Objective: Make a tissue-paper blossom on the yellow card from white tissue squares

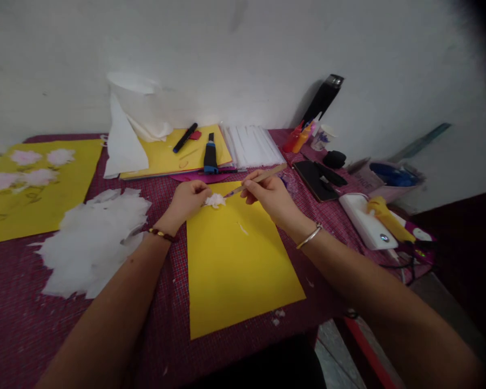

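My left hand (191,198) pinches a small white tissue flower (215,200) against the top edge of a yellow sheet (237,259) lying in front of me. A thin wooden-handled paintbrush (263,175) is gripped in my right hand (267,193), fingers closed, with its tip touching the right side of the tissue flower. Both hands meet just above the sheet's upper edge. A small white smear marks the yellow sheet below the hands.
A pile of torn white tissue (93,240) lies at the left, beyond it a yellow sheet with pink flowers (32,183). Behind are yellow papers with a marker and a blue-black tool (210,154), paint bottles (296,138), a black bottle (322,100) and a glue gun (384,213).
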A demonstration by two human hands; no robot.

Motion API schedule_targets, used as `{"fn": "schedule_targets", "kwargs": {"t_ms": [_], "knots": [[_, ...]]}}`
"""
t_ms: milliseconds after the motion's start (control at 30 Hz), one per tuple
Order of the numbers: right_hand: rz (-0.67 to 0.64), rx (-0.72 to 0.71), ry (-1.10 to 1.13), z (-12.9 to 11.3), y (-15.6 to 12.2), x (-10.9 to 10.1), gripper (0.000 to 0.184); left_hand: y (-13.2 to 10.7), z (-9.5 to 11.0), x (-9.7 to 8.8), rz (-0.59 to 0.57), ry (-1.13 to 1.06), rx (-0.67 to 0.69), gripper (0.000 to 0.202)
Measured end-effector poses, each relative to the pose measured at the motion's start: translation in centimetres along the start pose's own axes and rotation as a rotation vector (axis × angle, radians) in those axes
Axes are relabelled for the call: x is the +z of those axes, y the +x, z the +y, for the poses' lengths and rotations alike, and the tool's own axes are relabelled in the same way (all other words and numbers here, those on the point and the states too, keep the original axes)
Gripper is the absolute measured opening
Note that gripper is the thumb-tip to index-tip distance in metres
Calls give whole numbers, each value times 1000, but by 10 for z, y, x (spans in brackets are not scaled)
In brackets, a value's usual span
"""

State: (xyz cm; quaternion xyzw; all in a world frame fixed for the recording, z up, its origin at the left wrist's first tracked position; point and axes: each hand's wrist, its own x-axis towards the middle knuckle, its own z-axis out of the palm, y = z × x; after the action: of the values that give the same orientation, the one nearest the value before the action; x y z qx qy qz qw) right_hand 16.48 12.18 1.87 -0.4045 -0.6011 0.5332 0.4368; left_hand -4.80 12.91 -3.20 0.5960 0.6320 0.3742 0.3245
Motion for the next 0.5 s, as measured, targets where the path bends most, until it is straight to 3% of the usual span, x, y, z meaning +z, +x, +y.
{"fn": "schedule_targets", "kwargs": {"t_ms": [100,167,333,433,500], "knots": [[-16,170,119,-1,-13,-1,19,-1,13,-22,5,-168,-46,19],[-39,227,172,6,-23,2,22,-6,26,-46,-12,-107,11,19],[-63,212,297,31,-38,15,24,-47,45,-99,-169,282,23,17],[-55,203,350,39,-40,19,23,-83,38,-105,-300,631,106,15],[-55,195,360,41,-40,19,20,-104,30,-100,-276,886,178,14]]}}
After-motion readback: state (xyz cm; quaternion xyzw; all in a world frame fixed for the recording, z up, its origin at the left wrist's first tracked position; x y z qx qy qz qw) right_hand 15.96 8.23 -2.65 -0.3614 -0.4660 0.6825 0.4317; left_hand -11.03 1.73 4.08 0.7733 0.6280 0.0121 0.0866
